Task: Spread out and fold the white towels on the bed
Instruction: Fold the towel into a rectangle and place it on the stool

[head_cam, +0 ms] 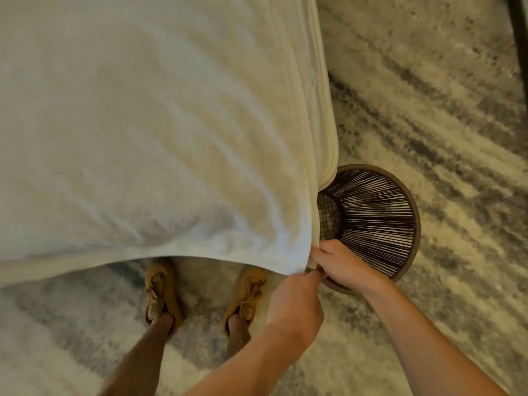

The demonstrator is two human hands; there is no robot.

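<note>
— Where is the white towel (143,138)?
— It hangs wide, just beside the round basket (400,195).
— What are you holding?
— My left grip (294,304) and right grip (343,264) both pinch its corner, over the basket's rim.

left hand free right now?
No, the left hand pinches a corner of the white towel, right beside the right hand, which grips the same corner.

Both forearms are bare and reach forward, converging at one corner of the towel (171,138). Left hand (294,304) shows its back, fingers curled, pinching the hem. Right hand (343,264) lies just beyond, touching the left, fingertips pinching the same corner.
</note>
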